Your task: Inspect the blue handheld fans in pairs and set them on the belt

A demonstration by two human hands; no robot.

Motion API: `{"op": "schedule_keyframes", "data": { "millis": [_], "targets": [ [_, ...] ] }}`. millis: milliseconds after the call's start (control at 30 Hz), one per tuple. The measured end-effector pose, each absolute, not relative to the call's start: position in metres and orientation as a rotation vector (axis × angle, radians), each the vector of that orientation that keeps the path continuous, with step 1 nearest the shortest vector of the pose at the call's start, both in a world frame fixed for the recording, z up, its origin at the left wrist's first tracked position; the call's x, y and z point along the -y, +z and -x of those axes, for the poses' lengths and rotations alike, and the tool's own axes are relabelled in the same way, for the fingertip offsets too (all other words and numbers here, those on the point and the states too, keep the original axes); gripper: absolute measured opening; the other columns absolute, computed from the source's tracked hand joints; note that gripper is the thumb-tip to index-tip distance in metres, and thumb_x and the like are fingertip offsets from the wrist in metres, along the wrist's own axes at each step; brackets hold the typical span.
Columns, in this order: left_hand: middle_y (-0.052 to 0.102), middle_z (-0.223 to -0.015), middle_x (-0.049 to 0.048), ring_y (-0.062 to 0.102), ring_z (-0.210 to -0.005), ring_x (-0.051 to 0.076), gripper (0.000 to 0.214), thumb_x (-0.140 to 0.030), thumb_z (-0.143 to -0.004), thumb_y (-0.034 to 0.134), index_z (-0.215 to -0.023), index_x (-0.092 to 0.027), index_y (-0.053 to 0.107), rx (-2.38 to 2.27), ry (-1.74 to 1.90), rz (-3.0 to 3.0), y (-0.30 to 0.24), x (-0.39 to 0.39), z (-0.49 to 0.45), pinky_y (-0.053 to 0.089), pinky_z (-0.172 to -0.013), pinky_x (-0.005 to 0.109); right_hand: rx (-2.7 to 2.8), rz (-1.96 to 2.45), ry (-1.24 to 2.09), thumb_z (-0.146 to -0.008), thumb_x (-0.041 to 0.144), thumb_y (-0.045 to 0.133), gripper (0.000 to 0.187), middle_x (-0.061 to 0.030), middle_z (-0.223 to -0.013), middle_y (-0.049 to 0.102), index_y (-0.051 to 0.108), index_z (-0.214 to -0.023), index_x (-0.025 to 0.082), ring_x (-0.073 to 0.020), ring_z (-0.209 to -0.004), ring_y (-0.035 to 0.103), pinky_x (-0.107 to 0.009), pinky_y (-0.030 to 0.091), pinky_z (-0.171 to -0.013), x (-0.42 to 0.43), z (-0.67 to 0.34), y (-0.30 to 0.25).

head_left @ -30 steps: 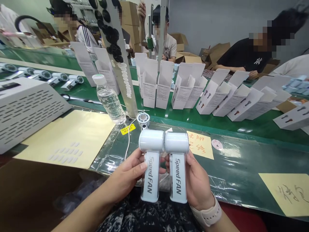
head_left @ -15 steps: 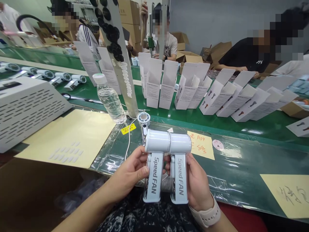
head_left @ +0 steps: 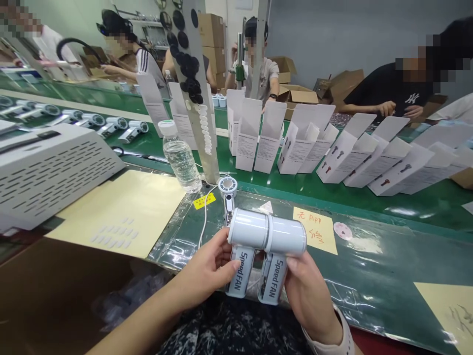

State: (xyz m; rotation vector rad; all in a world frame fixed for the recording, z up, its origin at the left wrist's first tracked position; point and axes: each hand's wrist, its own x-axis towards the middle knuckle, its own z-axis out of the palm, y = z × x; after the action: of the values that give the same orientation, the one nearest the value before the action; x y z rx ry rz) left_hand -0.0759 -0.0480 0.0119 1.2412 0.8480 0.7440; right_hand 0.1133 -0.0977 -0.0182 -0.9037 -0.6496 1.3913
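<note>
**Clamped head to head**

My left hand (head_left: 205, 276) grips a white cylindrical "Speed FAN" handheld fan (head_left: 241, 271). My right hand (head_left: 309, 301) clamps a matching white fan (head_left: 272, 278), heads touching, above the green plastic-covered worktop (head_left: 369, 256), lower centre of the frame.

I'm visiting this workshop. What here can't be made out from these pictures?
In the head view:
The left hand's fingertips: hidden behind the white Speed FAN handheld fan.
The right hand's fingertips: hidden behind the second Speed FAN handheld fan.
The wrist band: cut off by the bottom edge.
The yellow sticker's print: too small to read.
</note>
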Motion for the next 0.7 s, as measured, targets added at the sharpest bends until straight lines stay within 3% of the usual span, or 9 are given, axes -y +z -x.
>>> {"op": "schedule_keyframes", "data": {
  "millis": [100, 167, 267, 333, 433, 567, 700],
  "targets": [
    [0.076, -0.107, 0.0101, 0.07, -0.095, 0.032, 0.046, -0.016, -0.074, 0.068, -0.12, -0.02, 0.067, -0.922, 0.748, -1.493, 0.016, 0.044, 0.077, 0.055, -0.082, 0.038, 0.892, 1.052, 1.226, -0.075, 0.024, 0.078, 0.039, -0.0044, -0.109, 0.073, 0.066, -0.112, 0.027, -0.0272, -0.1, 0.067, -0.039, 0.052, -0.09, 0.101, -0.116, -0.018],
    [0.076, -0.11, 0.0102, 0.068, -0.104, 0.035, 0.042, -0.017, -0.07, 0.074, -0.112, -0.021, 0.073, -0.874, 0.75, -1.665, 0.017, 0.04, 0.08, 0.051, -0.092, 0.043, 1.112, 1.054, 1.154, -0.073, 0.018, 0.079, 0.044, -0.0051, -0.112, 0.072, 0.064, -0.113, 0.028, -0.0276, -0.104, 0.066, -0.04, 0.05, -0.092, 0.101, -0.117, -0.013],
    [0.074, -0.118, 0.0086, 0.063, -0.117, 0.034, 0.032, -0.02, -0.078, 0.071, -0.109, -0.026, 0.076, -0.78, 0.845, -1.897, 0.013, 0.035, 0.086, 0.029, -0.115, 0.05, 1.363, 0.916, 1.037, -0.075, 0.015, 0.075, 0.044, -0.0064, -0.119, 0.07, 0.063, -0.115, 0.029, -0.0291, -0.114, 0.062, -0.046, 0.042, -0.104, 0.099, -0.118, -0.003],
    [0.074, -0.12, 0.0072, 0.063, -0.119, 0.031, 0.032, -0.017, -0.083, 0.065, -0.112, -0.029, 0.075, -0.75, 0.908, -2.022, 0.011, 0.034, 0.091, 0.02, -0.119, 0.051, 1.441, 0.836, 0.968, -0.078, 0.015, 0.071, 0.042, -0.0067, -0.119, 0.07, 0.062, -0.117, 0.03, -0.029, -0.116, 0.061, -0.05, 0.034, -0.111, 0.098, -0.119, 0.0],
    [0.074, -0.119, 0.0068, 0.061, -0.121, 0.029, 0.035, -0.014, -0.086, 0.062, -0.115, -0.03, 0.073, -0.721, 0.968, -2.141, 0.008, 0.036, 0.097, 0.021, -0.118, 0.051, 1.5, 0.807, 0.926, -0.084, 0.018, 0.066, 0.036, -0.0075, -0.12, 0.07, 0.06, -0.118, 0.03, -0.0293, -0.119, 0.06, -0.054, 0.03, -0.113, 0.098, -0.121, -0.002],
    [0.073, -0.12, 0.0072, 0.058, -0.121, 0.028, 0.035, -0.014, -0.088, 0.06, -0.118, -0.028, 0.07, -0.674, 1.037, -2.279, 0.007, 0.034, 0.094, 0.029, -0.115, 0.051, 1.546, 0.798, 0.892, -0.089, 0.025, 0.062, 0.032, -0.0081, -0.121, 0.068, 0.057, -0.12, 0.03, -0.0289, -0.121, 0.059, -0.053, 0.037, -0.11, 0.095, -0.118, -0.012],
    [0.073, -0.096, 0.0094, 0.063, -0.092, 0.025, 0.027, -0.022, -0.087, 0.059, -0.113, -0.021, 0.066, -0.572, 0.906, -2.517, 0.011, 0.025, 0.09, 0.042, -0.101, 0.049, 1.694, 0.953, 0.729, -0.081, 0.026, 0.07, 0.042, -0.0069, -0.111, 0.071, 0.056, -0.12, 0.027, -0.0289, -0.111, 0.063, -0.048, 0.045, -0.104, 0.094, -0.125, -0.009]
  ]
}}
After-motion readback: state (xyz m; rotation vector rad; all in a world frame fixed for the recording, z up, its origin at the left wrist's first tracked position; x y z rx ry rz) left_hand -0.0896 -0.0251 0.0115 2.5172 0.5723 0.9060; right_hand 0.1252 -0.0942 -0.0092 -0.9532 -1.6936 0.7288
